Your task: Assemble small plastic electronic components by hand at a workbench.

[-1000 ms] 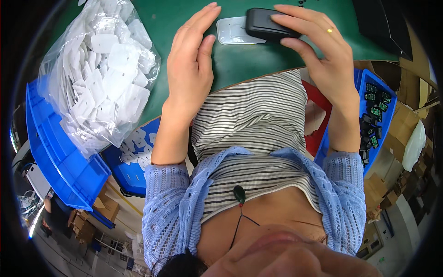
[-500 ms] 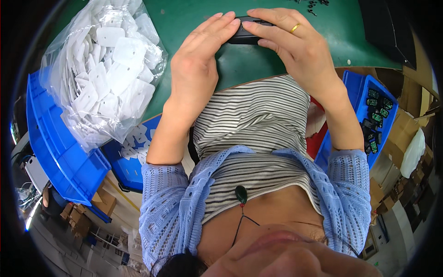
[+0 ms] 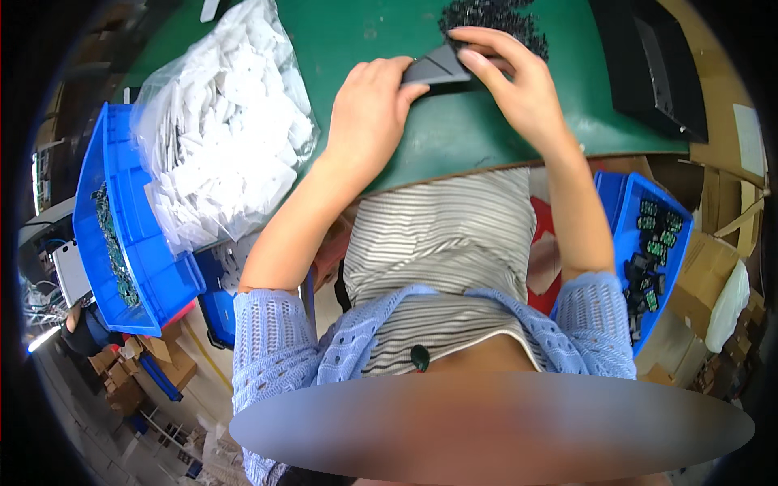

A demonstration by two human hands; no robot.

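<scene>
A dark grey, flat-faced plastic piece (image 3: 438, 69) with a slanted line across it is held tilted above the green table. My left hand (image 3: 369, 117) is closed on its left end, thumb at the near edge and fingers behind. At the upper right corner of the piece, my right hand (image 3: 519, 93) pinches with thumb and forefinger; its other fingers are curled. What lies under the fingertips is hidden. Just beyond the piece, a heap of small black parts (image 3: 494, 20) lies on the table.
A clear bag of white plastic plates (image 3: 231, 121) lies left on the green table (image 3: 365, 32). A blue bin (image 3: 150, 235) with green circuit boards stands beyond it. Another blue bin (image 3: 616, 211), holding boards and black parts, sits at the right, below a black box (image 3: 648, 65).
The piece has tilted and shows its slanted face. My right hand has shifted from atop it to its upper right corner. The view has shifted, bringing more of the black heap into sight.
</scene>
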